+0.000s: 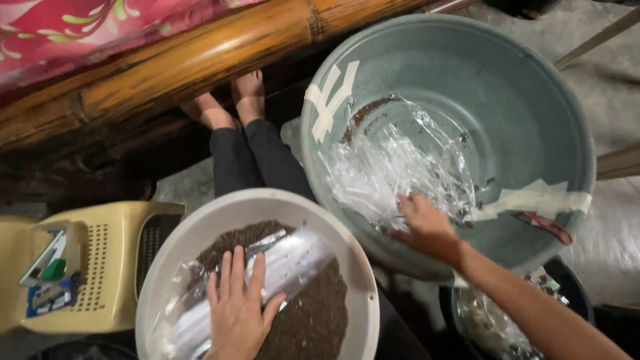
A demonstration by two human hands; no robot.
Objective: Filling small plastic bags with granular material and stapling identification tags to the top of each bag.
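my left hand [235, 301] lies open on the plastic bags [267, 270]; my right hand [427, 227] pinches one clear bag [383, 170], so i'd lift it slowly.

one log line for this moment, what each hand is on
left hand: flat on clear plastic packets in white basin of brown grains | right hand: reaching into plastic pile in grey-green basin

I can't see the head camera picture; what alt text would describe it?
A person's left hand presses clear plastic packets onto brown grains in a white bowl, while the right hand reaches into clear plastic in a taped grey basin. Bare feet rest by a bamboo frame.
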